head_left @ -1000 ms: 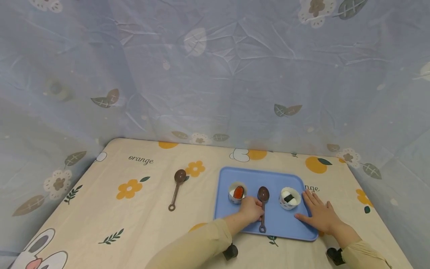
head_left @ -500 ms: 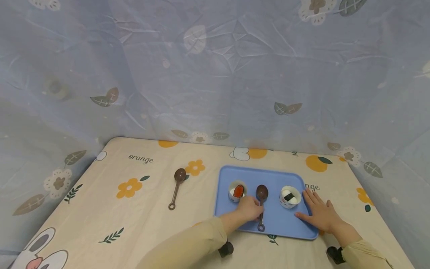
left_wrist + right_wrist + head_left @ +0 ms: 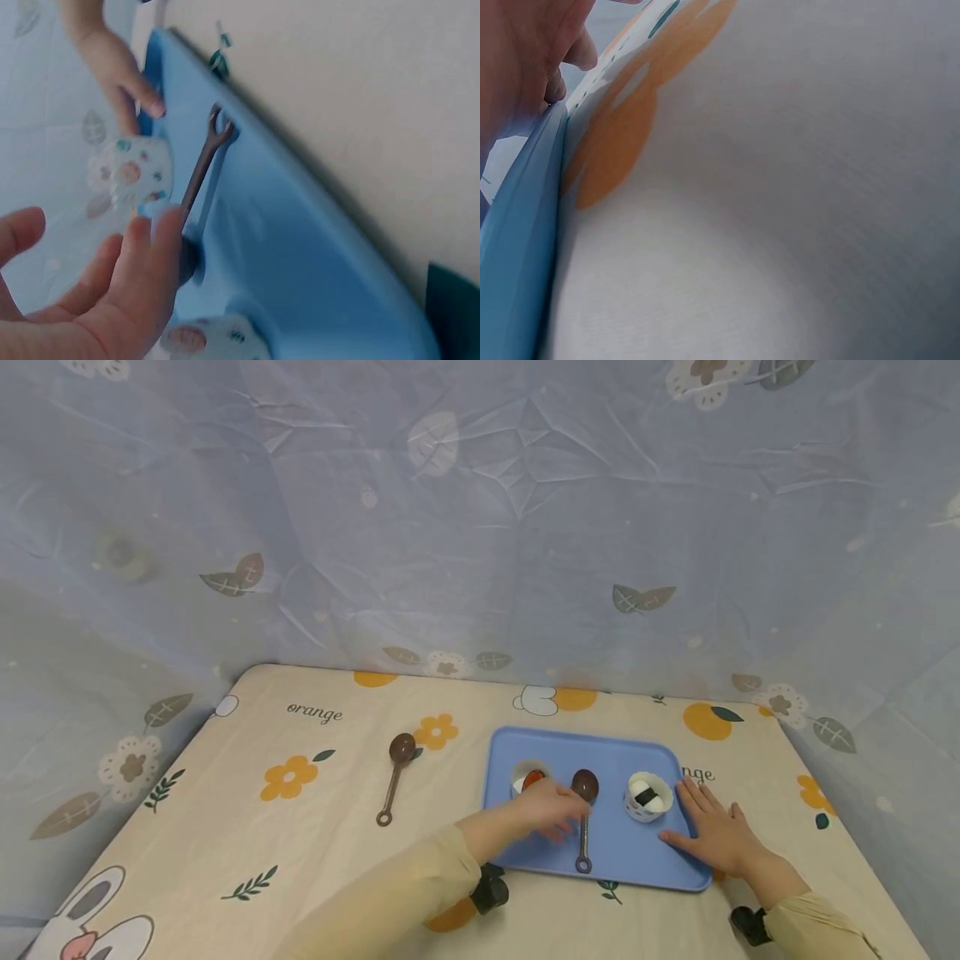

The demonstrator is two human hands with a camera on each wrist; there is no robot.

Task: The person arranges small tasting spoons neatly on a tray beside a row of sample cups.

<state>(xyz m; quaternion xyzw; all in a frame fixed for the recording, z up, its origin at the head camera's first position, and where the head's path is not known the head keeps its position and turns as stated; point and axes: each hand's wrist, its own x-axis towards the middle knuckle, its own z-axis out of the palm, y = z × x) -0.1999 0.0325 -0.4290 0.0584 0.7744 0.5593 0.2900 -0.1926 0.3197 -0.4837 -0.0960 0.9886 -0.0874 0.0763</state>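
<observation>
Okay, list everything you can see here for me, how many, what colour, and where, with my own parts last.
Tray: one, blue, on the table's right half
Left cup: one, whitish with print, tray's left side
Red-topped piece: one, red and white, in the left cup
Right cup: one, whitish with print, tray's right side
Banded piece: one, white and black, in the right cup
Tray spoon: one, brown, between the cups
Other spoon: one, brown, left of the tray
Tablecloth: one, cream with prints, under everything
Backdrop: bluish grey, around the table
Sleeves: two, pale yellowish, on the arms
Wrist devices: two, black, at the wrists
Left grip: one, bare, by the tray spoon
Right grip: one, bare, on the tray's right edge
</observation>
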